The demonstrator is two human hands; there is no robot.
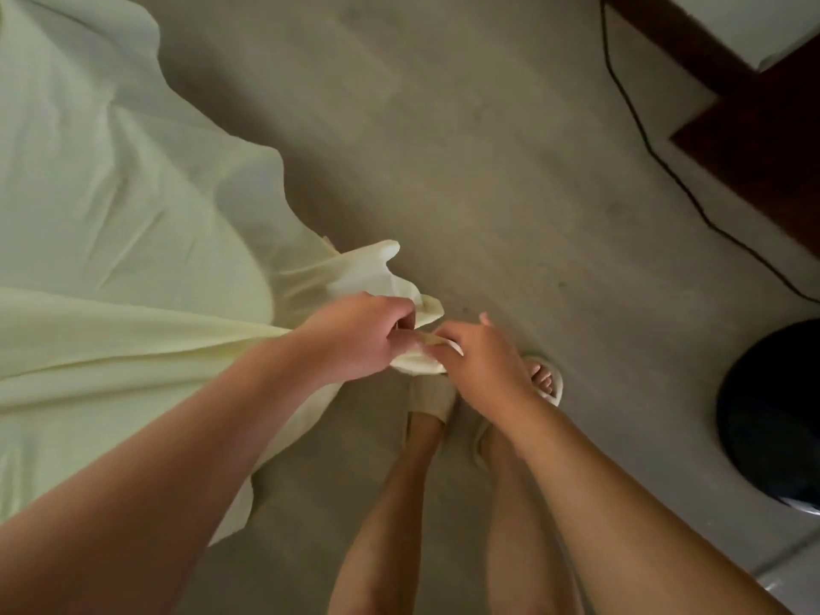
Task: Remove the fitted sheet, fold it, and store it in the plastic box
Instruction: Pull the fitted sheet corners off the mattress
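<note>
Head view. My left hand (355,339) is clamped on a bunched corner of the fitted sheet (111,215). My right hand (486,370), just beside it, pinches the free edge of that same corner. The rest of the sheet spreads away to my left and drapes down to the floor (443,148), with its lower hem close to my sandals (428,399). The plastic box is not in view.

Risks, as I judge them:
- The hem hanging by my feet could be stepped on, which would pull the corner out of my right hand's light pinch.
- Fabric dragged over the floor would pick up dirt.
- A black cable (643,139) runs across the floor to my right, and a wide swing of the sheet could snag it.
</note>
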